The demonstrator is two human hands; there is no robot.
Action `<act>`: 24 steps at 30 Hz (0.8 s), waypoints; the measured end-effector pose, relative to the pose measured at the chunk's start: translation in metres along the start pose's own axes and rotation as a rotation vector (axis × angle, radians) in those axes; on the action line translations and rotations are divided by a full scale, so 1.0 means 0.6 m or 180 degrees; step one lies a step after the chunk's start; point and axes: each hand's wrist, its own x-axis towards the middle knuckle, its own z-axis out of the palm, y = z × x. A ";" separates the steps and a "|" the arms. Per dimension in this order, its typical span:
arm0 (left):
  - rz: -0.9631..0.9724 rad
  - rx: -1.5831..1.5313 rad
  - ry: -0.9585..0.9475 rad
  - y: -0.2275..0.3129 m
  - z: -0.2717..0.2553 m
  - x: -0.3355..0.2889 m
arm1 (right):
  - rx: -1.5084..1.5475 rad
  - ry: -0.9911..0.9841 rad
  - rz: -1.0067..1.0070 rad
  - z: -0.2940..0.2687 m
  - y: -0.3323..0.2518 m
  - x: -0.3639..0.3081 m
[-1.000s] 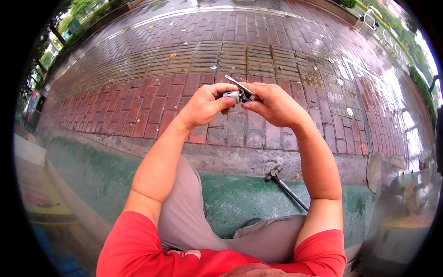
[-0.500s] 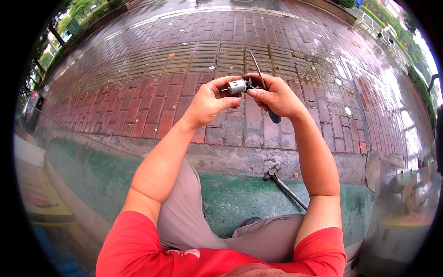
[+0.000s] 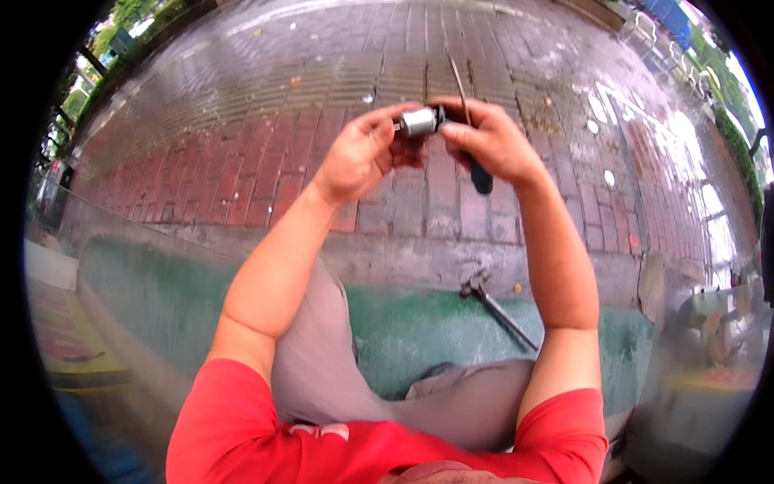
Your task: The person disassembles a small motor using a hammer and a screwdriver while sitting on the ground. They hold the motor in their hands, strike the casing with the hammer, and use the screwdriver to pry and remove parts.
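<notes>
My left hand [image 3: 355, 157] is closed around a small silver cylindrical motor [image 3: 418, 122], its fingers behind and below the can. A short shaft pokes out of the motor's left end. At its right end sits a black end piece [image 3: 440, 118], which the fingertips of my right hand [image 3: 493, 141] touch. That hand is also closed on a screwdriver [image 3: 481, 176], its dark handle hanging below the palm and its long thin shank pointing up and away. Some fingers are hidden behind the motor, and motion blurs the picture slightly.
A hammer [image 3: 498, 313] lies on the green painted ledge [image 3: 419, 323] in front of my legs, its head toward the brick pavement [image 3: 266, 173]. Wet reddish bricks and ridged tactile tiles spread beyond. Metal racks [image 3: 645, 32] stand at the far right.
Both hands have moved a little farther away with the motor and screwdriver. The black end piece, tilted out before, now sits closer against the motor's right end.
</notes>
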 end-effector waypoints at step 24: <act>-0.0271 0.1529 0.1314 -0.003 0.033 -0.004 | -0.1479 0.0881 -0.0350 0.060 -0.014 0.002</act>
